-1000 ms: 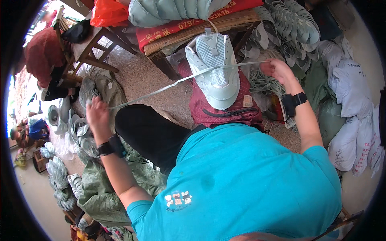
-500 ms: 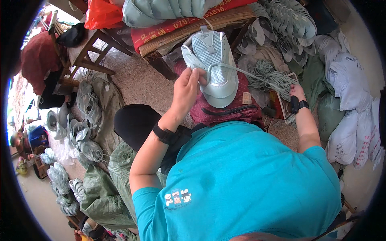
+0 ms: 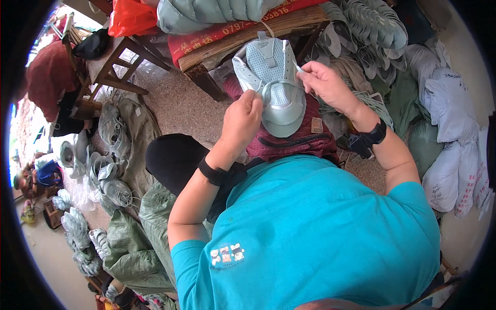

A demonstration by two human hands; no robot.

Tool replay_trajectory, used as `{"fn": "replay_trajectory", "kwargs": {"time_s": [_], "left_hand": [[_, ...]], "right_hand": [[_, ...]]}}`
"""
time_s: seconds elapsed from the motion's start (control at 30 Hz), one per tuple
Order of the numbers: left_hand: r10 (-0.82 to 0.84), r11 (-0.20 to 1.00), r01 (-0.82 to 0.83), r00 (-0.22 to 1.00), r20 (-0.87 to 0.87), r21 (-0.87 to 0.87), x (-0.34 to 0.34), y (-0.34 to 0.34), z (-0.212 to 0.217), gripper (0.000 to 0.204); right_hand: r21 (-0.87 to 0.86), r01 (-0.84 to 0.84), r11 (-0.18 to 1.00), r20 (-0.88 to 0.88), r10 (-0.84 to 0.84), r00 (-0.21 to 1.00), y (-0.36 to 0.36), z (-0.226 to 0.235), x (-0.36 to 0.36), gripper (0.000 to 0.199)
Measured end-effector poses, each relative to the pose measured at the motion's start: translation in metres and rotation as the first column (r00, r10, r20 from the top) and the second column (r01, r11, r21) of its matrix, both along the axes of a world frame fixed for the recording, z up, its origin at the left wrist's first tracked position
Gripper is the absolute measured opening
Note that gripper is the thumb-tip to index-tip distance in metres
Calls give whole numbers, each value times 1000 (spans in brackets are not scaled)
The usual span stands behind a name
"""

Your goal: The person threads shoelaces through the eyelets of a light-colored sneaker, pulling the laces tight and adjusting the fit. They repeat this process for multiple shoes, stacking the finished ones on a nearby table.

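Both hands pinch at the pale shoe upper [image 3: 271, 82]: left hand [image 3: 243, 118] on its edge, right hand [image 3: 323, 82] gripping a thin lace [image 3: 296, 65].

Floor [image 3: 170, 103]: speckled grey-brown concrete, bare in a strip at upper centre. Wooden bench [image 3: 243, 39] along the top, a red printed cloth draped over its front edge. Wooden stool [image 3: 111, 67] at upper left, dark bag on top. Orange plastic bag [image 3: 132, 15] beside it. Green woven sacks [image 3: 134, 237] at lower left. Pale stuffed sacks [image 3: 454, 155] stacked at right. Daylight, brightest at the left edge.
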State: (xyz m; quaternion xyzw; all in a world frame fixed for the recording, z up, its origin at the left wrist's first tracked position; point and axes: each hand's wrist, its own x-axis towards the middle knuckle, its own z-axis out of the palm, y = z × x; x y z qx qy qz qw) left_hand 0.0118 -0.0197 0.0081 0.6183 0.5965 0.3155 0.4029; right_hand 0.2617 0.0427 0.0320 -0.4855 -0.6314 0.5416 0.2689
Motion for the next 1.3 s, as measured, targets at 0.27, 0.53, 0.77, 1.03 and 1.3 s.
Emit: {"fn": "replay_trajectory", "kwargs": {"time_s": [0.27, 0.53, 0.77, 1.03, 1.3], "left_hand": [[37, 999, -33, 990, 137, -29, 2, 4, -8, 37], [92, 939, 94, 858, 505, -331, -1, 18, 6, 32], [54, 948, 84, 908, 415, -308, -4, 32, -1, 28], [38, 793, 152, 954, -296, 590, -12, 34, 34, 26], [-303, 823, 523, 733, -609, 220, -28, 66, 46, 27]], "right_hand": [[61, -127, 990, 87, 122, 989, 2, 6, -8, 22], [-6, -178, 984, 177, 176, 968, 16, 6, -7, 23], [659, -496, 565, 649, -94, 755, 10, 26, -33, 13], [530, -730, 433, 810, -4, 586, 15, 58, -32, 29], [291, -847, 445, 849, 288, 443, 55, 72, -49, 42]]}}
